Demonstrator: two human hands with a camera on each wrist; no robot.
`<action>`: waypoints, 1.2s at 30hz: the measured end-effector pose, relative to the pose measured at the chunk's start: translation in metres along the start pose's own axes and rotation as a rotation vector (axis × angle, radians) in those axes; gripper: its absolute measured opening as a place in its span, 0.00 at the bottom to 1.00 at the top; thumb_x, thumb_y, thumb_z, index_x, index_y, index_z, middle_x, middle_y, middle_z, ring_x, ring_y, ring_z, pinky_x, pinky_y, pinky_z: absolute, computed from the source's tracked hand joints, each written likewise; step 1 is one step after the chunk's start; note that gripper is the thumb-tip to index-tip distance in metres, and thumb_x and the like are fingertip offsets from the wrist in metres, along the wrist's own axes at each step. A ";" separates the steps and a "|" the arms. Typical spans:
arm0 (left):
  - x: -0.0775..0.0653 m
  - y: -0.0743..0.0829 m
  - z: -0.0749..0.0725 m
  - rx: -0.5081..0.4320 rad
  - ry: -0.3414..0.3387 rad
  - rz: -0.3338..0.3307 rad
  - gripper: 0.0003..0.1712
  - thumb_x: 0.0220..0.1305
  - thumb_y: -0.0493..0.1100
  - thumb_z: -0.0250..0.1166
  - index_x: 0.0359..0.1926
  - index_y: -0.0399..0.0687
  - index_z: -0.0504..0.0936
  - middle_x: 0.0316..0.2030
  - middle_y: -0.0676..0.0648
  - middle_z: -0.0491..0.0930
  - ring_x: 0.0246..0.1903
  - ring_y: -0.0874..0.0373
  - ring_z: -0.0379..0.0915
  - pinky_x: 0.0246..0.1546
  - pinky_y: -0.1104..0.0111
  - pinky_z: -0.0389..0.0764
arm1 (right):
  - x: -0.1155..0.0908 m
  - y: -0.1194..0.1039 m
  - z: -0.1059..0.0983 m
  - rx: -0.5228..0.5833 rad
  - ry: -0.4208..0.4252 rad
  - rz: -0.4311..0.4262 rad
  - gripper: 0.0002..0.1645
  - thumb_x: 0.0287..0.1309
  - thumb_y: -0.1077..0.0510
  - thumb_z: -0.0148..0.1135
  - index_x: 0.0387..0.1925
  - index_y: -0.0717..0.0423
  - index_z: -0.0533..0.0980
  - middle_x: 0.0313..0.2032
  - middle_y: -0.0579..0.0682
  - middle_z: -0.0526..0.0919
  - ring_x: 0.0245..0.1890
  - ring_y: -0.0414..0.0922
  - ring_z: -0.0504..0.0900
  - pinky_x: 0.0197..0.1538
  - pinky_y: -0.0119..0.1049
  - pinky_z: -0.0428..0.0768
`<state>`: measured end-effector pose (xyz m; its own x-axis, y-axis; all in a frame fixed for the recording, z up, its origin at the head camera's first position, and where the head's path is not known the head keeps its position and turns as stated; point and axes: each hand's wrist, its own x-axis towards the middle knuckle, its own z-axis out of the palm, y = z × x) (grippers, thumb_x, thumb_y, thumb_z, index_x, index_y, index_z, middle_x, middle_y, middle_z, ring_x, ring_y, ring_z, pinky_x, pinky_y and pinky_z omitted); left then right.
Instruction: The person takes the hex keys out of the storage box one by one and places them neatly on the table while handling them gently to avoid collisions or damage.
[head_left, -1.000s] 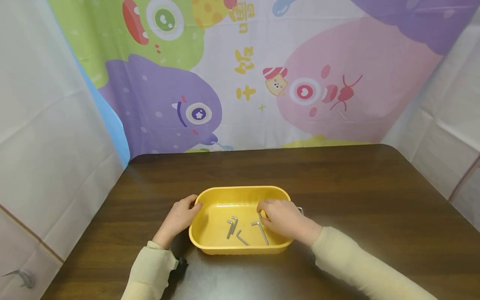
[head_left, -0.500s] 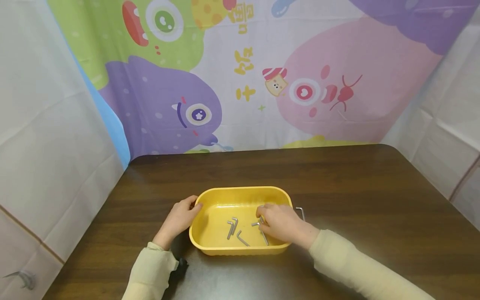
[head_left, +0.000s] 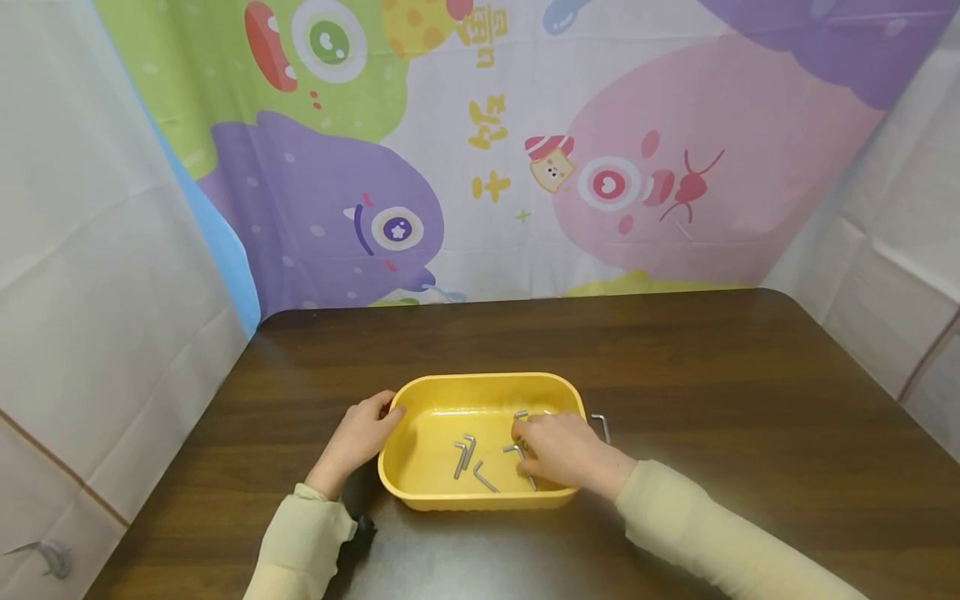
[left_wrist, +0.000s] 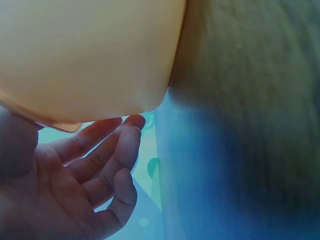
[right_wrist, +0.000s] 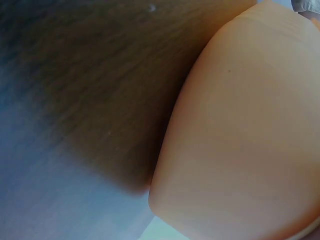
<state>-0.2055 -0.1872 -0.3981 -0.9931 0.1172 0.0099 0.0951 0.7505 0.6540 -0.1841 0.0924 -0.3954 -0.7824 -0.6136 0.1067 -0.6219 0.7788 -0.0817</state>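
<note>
Right, starting at the left: gripping the end of the yellow tray [head_left: 480,502] with the left hand [head_left: 360,435], thumb over the rim, fingers against the outer wall. Probably best as a light, steady hold, just enough to stop any sliding on the tabletop [head_left: 300,375]. Along now to two hex keys [head_left: 461,461], lying close together on the tray floor, then to a lone hex key [head_left: 487,478] nearer the front wall. Over to the right end, reaching into the tray with the right hand [head_left: 567,446], fingers bent down at the nearest hex key [head_left: 519,451]; can't tell whether pinching it or merely touching. Better to pinch along the long arm, minding the partly hidden hex key [head_left: 521,414] just behind. Finally, outside the right wall, spot the outer hex key [head_left: 602,427], down on the tabletop.

Now for materials: on the left, pale sleeve cloth bunched at the wrist; in the middle, smooth, glossy, seemingly plastic walls with rounded corners and a rolled lip; inside and to the right, dull grey metal bent into slim L shapes. Beneath it all, dark wood grain.
</note>
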 end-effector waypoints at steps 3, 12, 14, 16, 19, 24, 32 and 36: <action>0.000 0.000 0.000 0.001 0.002 0.002 0.14 0.64 0.45 0.52 0.44 0.39 0.76 0.29 0.46 0.76 0.26 0.57 0.68 0.30 0.69 0.70 | 0.000 -0.001 0.000 -0.008 -0.017 0.000 0.12 0.39 0.49 0.65 0.28 0.48 0.73 0.19 0.38 0.67 0.19 0.38 0.66 0.21 0.34 0.64; 0.001 -0.001 0.000 0.000 -0.008 -0.007 0.15 0.65 0.45 0.52 0.45 0.40 0.75 0.30 0.46 0.76 0.27 0.57 0.68 0.30 0.69 0.70 | 0.000 -0.002 0.000 -0.026 -0.062 0.017 0.14 0.40 0.47 0.66 0.27 0.47 0.72 0.18 0.39 0.65 0.19 0.38 0.65 0.23 0.35 0.63; 0.001 -0.001 0.000 0.004 -0.007 -0.007 0.15 0.65 0.45 0.52 0.45 0.40 0.75 0.30 0.46 0.76 0.27 0.57 0.68 0.30 0.69 0.70 | 0.000 -0.002 0.000 -0.029 -0.065 0.016 0.14 0.40 0.47 0.67 0.27 0.47 0.72 0.18 0.39 0.65 0.19 0.38 0.65 0.23 0.34 0.63; 0.001 -0.001 0.000 0.003 -0.009 -0.008 0.15 0.65 0.45 0.51 0.45 0.40 0.75 0.31 0.46 0.76 0.27 0.57 0.68 0.30 0.69 0.71 | 0.000 -0.002 0.000 -0.032 -0.068 0.015 0.14 0.41 0.47 0.67 0.27 0.46 0.72 0.18 0.39 0.65 0.19 0.37 0.65 0.23 0.34 0.64; 0.001 -0.002 0.000 0.004 -0.011 -0.007 0.15 0.65 0.45 0.51 0.44 0.40 0.75 0.30 0.46 0.76 0.27 0.57 0.68 0.30 0.69 0.70 | 0.000 -0.002 0.000 -0.036 -0.070 0.009 0.14 0.41 0.47 0.67 0.27 0.46 0.72 0.18 0.38 0.65 0.19 0.37 0.65 0.23 0.34 0.64; 0.001 -0.002 0.000 0.009 -0.008 -0.008 0.13 0.65 0.45 0.51 0.42 0.40 0.75 0.30 0.46 0.76 0.26 0.57 0.68 0.30 0.69 0.70 | 0.000 -0.003 -0.002 -0.036 -0.064 0.007 0.11 0.42 0.50 0.66 0.24 0.47 0.71 0.17 0.39 0.65 0.19 0.38 0.65 0.23 0.34 0.64; 0.001 -0.002 0.000 0.012 -0.005 -0.001 0.13 0.65 0.45 0.51 0.42 0.40 0.75 0.29 0.46 0.76 0.26 0.58 0.68 0.30 0.69 0.70 | -0.001 -0.004 -0.002 -0.025 -0.070 0.014 0.12 0.45 0.50 0.65 0.20 0.46 0.69 0.18 0.39 0.67 0.19 0.37 0.66 0.24 0.34 0.64; 0.001 -0.003 0.001 0.018 0.000 0.004 0.13 0.65 0.45 0.51 0.41 0.41 0.75 0.28 0.47 0.75 0.26 0.58 0.67 0.29 0.69 0.69 | -0.002 -0.004 -0.002 -0.024 -0.091 0.020 0.14 0.46 0.49 0.66 0.19 0.46 0.68 0.18 0.39 0.67 0.19 0.37 0.66 0.24 0.33 0.64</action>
<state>-0.2071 -0.1886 -0.4002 -0.9927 0.1202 0.0124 0.1003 0.7619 0.6399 -0.1804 0.0907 -0.3929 -0.7953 -0.6060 0.0149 -0.6057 0.7935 -0.0594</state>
